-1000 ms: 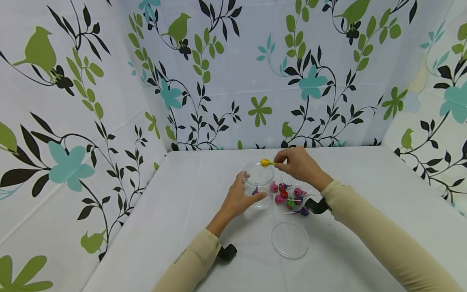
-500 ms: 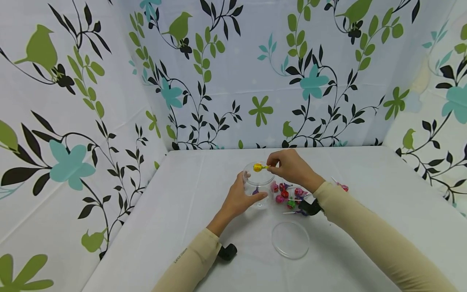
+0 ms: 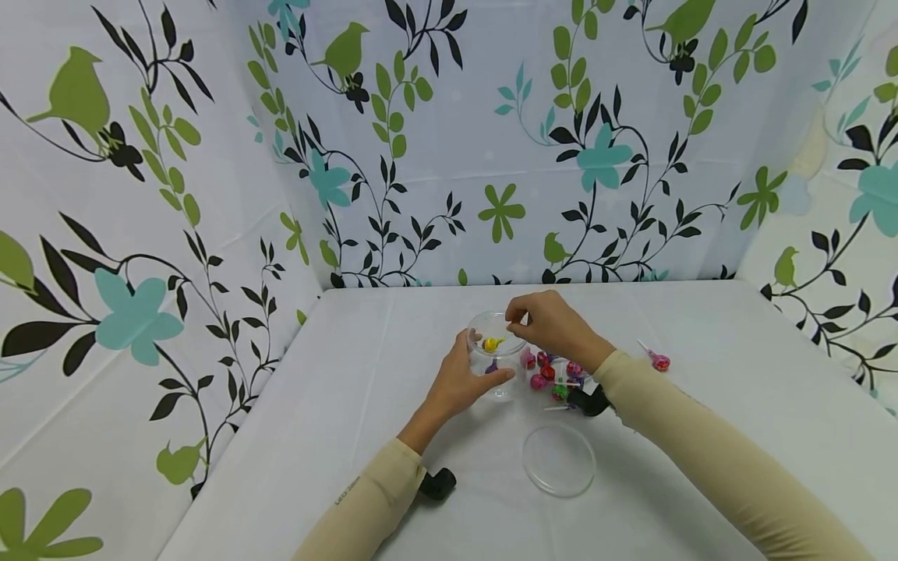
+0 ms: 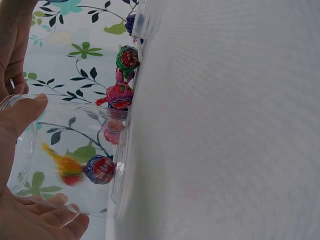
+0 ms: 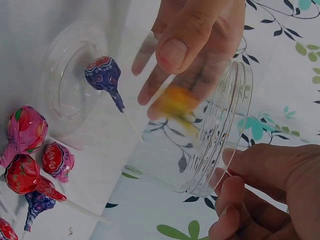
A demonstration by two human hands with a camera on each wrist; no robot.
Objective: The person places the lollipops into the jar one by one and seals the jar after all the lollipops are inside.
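Observation:
My left hand [image 3: 459,378] grips a clear plastic jar [image 5: 165,165] around its side, with the thumb on the near wall. Inside the jar sits a blue-purple lollipop [image 4: 99,169], by the base. A yellow lollipop [image 3: 493,344], blurred in both wrist views, is inside too, apart from my right hand's fingers. My right hand [image 3: 550,323] is at the jar's mouth, fingers bent and thumb near the index finger, with nothing seen between them. Several wrapped lollipops [image 3: 538,382] in pink, red, green and purple lie right of the jar, partly hidden by my right wrist.
A clear round lid [image 3: 559,461] lies flat on the white table [image 3: 365,405], nearer than the jar. One pink-red lollipop [image 3: 659,361] lies apart, beyond my right forearm. Patterned cloth walls [image 3: 421,156] stand behind and at both sides.
My right hand has moved left to the jar's mouth and let go of the yellow lollipop, which has dropped into the jar. The left hand keeps its grip in place.

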